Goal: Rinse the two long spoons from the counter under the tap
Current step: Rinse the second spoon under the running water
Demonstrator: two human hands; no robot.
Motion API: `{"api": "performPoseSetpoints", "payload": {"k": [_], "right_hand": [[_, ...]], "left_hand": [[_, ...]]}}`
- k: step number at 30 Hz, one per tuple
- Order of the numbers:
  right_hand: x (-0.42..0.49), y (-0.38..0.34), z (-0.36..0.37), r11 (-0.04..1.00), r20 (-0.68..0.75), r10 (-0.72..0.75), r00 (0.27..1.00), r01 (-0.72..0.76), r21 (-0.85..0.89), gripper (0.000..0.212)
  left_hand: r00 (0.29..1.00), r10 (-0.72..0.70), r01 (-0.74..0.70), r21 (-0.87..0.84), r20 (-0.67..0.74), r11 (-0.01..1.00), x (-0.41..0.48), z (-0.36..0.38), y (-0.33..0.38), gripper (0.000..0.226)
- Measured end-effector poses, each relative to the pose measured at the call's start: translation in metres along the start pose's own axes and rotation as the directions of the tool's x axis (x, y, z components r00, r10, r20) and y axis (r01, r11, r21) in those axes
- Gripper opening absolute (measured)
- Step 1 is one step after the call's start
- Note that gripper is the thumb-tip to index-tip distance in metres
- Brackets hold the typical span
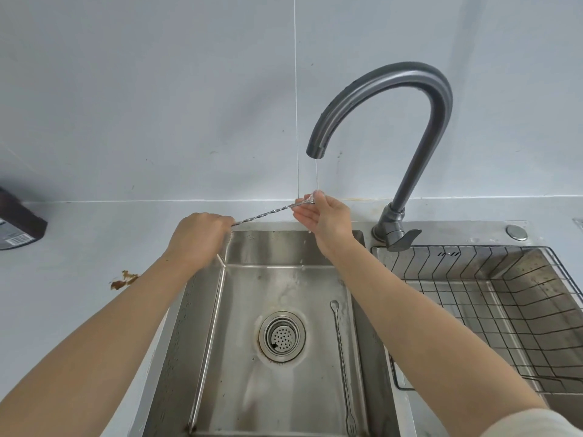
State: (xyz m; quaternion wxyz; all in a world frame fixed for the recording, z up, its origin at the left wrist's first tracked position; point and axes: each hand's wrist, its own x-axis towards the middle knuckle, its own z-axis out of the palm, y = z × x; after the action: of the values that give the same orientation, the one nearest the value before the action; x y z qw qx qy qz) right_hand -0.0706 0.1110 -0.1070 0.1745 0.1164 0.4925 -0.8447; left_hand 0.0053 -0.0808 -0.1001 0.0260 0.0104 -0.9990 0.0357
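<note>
Held spoon (pixel 268 212): long, steel, twisted shaft; it is kept nearly level across the upper middle of the frame, above the back edge of the sink (pixel 284 247). Its handle end is enclosed in the left hand (pixel 197 238), whose fingers are curled tightly round it, knuckles up. Its bowl end is pinched between thumb and fingertips of the right hand (pixel 326 220), directly under the spout.

Water stream (pixel 316 175): thin, falling from the tap (pixel 419 99) onto the pinched bowl end.

Tap: dark grey gooseneck, mounted right of centre, lever pointed right.

Second spoon (pixel 341 351): same pattern, laid flat on the basin floor along the right wall, small bowl toward the top of the frame, a forked end at the lower edge.

Drain strainer (pixel 281 336): round, perforated, set in the basin floor, left of the second spoon.

Wire basket (pixel 504 298): black, seated in the right basin.

Counter (pixel 79 247): pale grey, at left; a brown stain (pixel 124 280) is seen on it near the left forearm, and a dark box (pixel 19 222) at the left edge.
</note>
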Motion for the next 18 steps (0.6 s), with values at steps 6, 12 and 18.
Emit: {"api": "performPoseSetpoints", "payload": {"k": [6,12,18], "right_hand": [[0.001,-0.003,-0.008,0.995,-0.062,-0.016,0.998,0.022,0.1,0.02],[0.003,-0.003,-0.003,0.99,-0.107,0.088,0.99,-0.075,0.119,0.024],[0.003,-0.005,-0.002,0.984,-0.076,0.105,0.992,-0.093,0.149,0.028]], "left_hand": [[1.0,-0.014,0.013,-0.013,-0.013,1.0,0.001,0.001,0.0,0.029],[0.997,0.006,-0.009,-0.046,-0.071,0.999,0.003,-0.001,0.006,0.039],[0.995,0.022,-0.032,-0.104,-0.093,0.994,0.002,-0.009,0.014,0.058]]}}
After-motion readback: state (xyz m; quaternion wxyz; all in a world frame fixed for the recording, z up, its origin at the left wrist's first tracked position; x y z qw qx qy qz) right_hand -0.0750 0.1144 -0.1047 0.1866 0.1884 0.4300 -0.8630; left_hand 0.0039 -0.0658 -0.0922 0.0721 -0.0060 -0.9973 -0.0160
